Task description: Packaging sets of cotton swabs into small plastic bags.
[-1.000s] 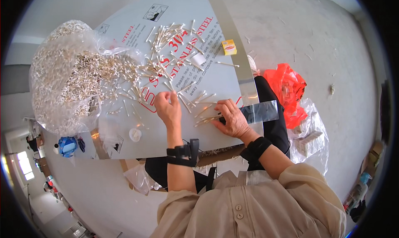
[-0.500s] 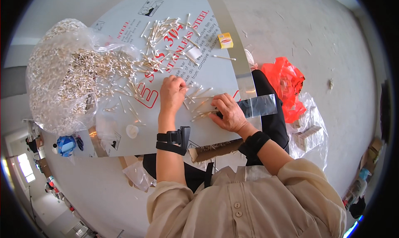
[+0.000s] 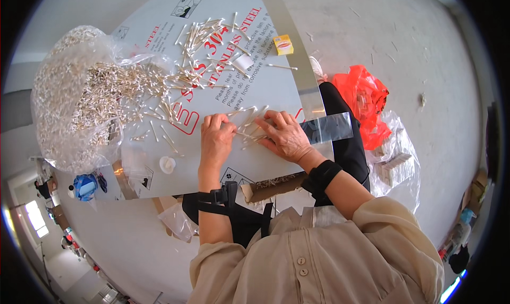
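My left hand [image 3: 216, 141] near my right hand [image 3: 288, 137], cotton swabs [image 3: 252, 138] between on worktop [image 3: 284, 94]
Left pinches a swab; right curls over others, grip unclear; plastic bag [image 3: 57, 107] opens this way, likely for easy reach

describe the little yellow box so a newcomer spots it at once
Find the big grey table strewn with white-tipped cotton swabs. Follow its right edge beyond the right hand to a small box with one swab on its near side. Bright yellow sets it apart from the whitish swabs nearby.
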Tool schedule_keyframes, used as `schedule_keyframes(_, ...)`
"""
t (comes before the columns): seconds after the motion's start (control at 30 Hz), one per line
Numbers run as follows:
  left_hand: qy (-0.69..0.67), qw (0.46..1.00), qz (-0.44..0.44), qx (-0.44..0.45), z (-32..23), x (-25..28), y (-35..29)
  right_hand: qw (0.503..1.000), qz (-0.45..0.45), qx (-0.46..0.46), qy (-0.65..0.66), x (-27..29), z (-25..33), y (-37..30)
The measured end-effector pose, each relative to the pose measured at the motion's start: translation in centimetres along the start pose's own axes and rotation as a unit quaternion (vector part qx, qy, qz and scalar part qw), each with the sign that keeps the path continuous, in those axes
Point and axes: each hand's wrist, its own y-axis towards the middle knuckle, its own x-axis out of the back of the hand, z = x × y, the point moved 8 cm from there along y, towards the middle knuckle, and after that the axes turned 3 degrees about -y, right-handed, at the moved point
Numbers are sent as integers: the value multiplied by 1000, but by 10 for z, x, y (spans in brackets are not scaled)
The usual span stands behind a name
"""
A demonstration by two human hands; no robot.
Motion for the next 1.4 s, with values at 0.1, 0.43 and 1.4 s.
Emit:
schedule_keyframes(0.1,-11,1000,5,3,8,-6,-10,1000,5,-4,-19,-2,-2,-1)
schedule_keyframes(0.43,20,984,-116,130,43,-1,26,999,-12,10,32,3,0,-2)
schedule_keyframes(1.4,112,991,20,68,-46,-69,5,904,-209,-194,318,31,-43,-31)
